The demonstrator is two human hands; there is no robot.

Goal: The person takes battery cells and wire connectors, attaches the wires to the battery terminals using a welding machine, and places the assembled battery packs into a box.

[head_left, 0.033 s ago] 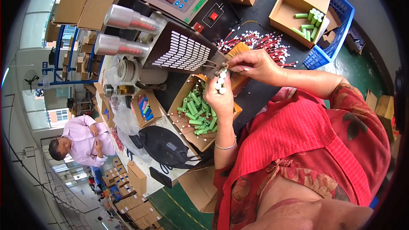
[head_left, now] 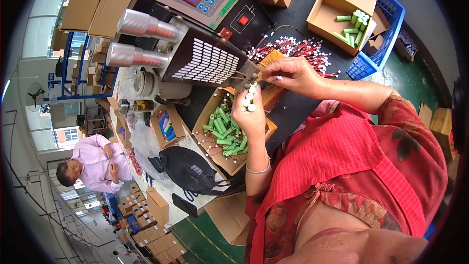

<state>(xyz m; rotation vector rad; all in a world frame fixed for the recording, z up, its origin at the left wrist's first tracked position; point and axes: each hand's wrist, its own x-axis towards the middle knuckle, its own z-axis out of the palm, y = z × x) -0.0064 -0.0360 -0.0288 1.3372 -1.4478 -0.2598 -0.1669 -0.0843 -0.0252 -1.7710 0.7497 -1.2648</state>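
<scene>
My left hand is closed around several small battery cells, their round white ends showing in a row between thumb and fingers. It is just below the spot welder's electrode tips. From the right, my right hand reaches in with thumb and fingertips pinched together beside those tips; what they pinch is too small to make out. The spot welder has a perforated black cover. Beneath my left hand a cardboard box holds green battery cells with red and black leads.
Many red-and-black wire leads with white connectors lie behind my right hand, near an amber block. Beyond stands an open carton of green cells beside a blue crate. A black bag lies left; another person works beyond.
My left hand and its cells have shifted slightly left and down, away from my right fingertips. My right hand stays almost in place, still pinched.
</scene>
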